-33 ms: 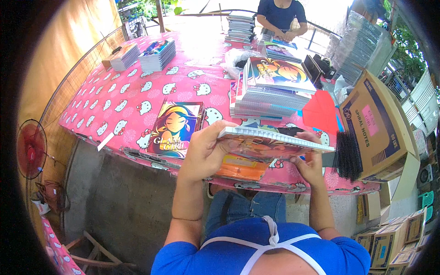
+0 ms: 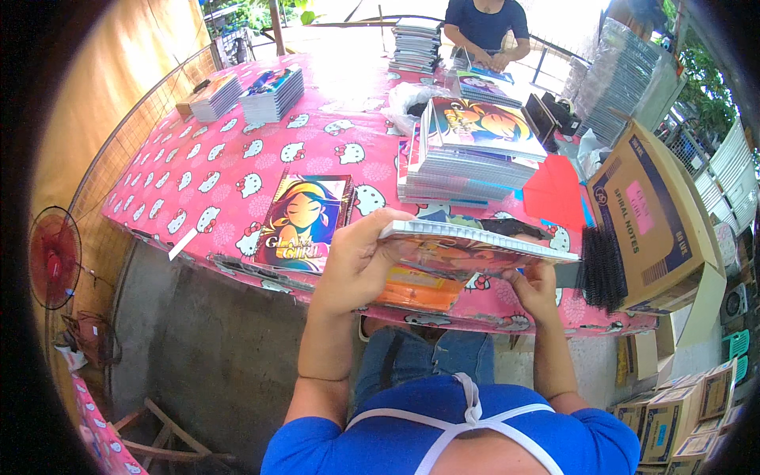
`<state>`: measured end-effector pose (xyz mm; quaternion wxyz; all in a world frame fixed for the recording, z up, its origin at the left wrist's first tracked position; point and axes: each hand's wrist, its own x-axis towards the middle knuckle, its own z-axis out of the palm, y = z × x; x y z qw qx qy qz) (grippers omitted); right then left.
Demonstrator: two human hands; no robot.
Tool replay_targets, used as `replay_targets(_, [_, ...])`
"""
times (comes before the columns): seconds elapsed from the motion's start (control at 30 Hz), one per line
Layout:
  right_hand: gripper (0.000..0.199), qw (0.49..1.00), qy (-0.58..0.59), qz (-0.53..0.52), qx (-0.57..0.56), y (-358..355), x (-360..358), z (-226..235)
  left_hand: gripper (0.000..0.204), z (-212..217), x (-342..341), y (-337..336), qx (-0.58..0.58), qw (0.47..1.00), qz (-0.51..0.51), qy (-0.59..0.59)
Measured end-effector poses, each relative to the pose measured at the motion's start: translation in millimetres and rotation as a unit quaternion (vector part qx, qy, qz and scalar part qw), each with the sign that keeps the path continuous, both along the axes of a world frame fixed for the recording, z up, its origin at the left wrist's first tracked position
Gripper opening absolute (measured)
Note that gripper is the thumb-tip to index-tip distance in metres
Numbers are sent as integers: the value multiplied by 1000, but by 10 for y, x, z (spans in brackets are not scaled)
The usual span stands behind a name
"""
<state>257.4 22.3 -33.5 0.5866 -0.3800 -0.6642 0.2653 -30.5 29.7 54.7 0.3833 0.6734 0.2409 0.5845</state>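
Note:
Above the table's near edge I hold a notebook point(image 2: 455, 257) tilted, its white page edge up and a row of small marks along it. My left hand point(image 2: 360, 257) is closed round its left end, thumb on the cover. At the right end, my right hand point(image 2: 534, 291) grips the lower side, its thumb against the cover; the other fingers are partly hidden. Below the notebook lies an orange and yellow packet point(image 2: 419, 289). To the left, notebooks with a cartoon girl cover point(image 2: 305, 214) lie on the table.
A tall notebook stack point(image 2: 475, 170) stands beyond my hands. Black spiral coils point(image 2: 603, 273) lie against an open carton point(image 2: 657, 222) on the right. Two smaller stacks point(image 2: 273, 96) sit far left on the pink tablecloth point(image 2: 158, 178). Across the table, a person point(image 2: 487, 32) handles notebooks.
The fingers of my right hand have dropped from above the notebook's upper edge. The notebook and my left hand have hardly moved.

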Motion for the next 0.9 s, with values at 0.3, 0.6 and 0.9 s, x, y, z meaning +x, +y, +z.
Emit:
replay_targets(0.3, [24, 970, -220, -54, -85, 15, -25, -553, 40, -288, -31, 179, -104, 990, 51, -76])
replay_targets(0.6, [98, 973, -187, -19, -132, -364, -324, -437, 84, -778, 163, 46, -215, 960, 139, -114])
replay_targets(0.9, [30, 683, -485, -469, -279, 847, 2002, -337, 42, -726, 309, 346, -206, 937, 191, -210])
